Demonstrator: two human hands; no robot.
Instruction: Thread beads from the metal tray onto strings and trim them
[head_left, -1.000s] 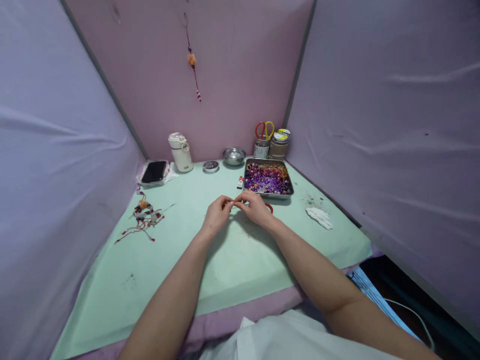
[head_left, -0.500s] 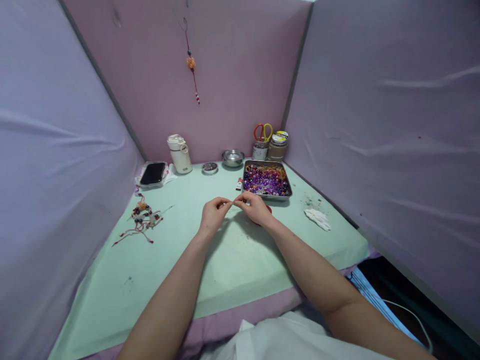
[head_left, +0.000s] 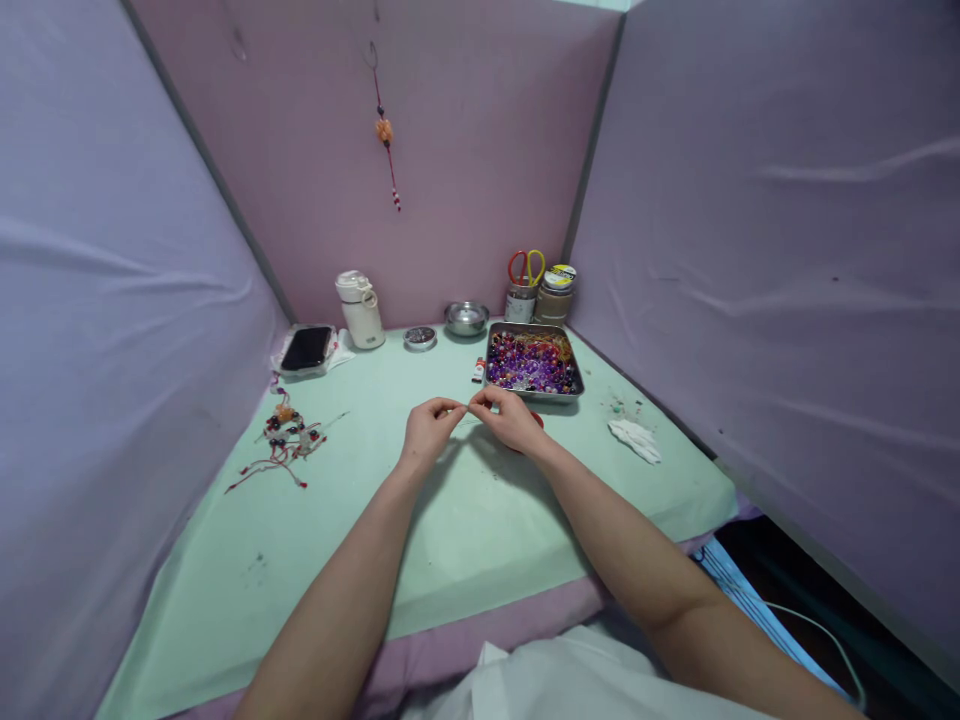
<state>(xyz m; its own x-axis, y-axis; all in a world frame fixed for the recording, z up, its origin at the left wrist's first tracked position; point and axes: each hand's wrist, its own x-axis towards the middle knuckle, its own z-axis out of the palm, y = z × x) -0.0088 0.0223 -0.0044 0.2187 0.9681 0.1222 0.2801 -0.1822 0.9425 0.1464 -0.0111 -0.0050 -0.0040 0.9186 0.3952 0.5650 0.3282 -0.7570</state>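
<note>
head view: left hand (head_left: 429, 435) and right hand (head_left: 511, 415) pinch narrowly, any held thing unclear; beaded cords (head_left: 292, 434) seem finished, beads (head_left: 532, 366) lie loose.

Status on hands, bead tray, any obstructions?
Left hand, right hand: pinched, close together; any held item unclear. Bead tray just beyond. Right hand partly hides red object.

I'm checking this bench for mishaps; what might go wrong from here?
The right hand is close in front of the metal tray, so a bump might scatter its beads.

The left hand and right hand pinch close together; anything held there is too small to make out and might slip.
</note>
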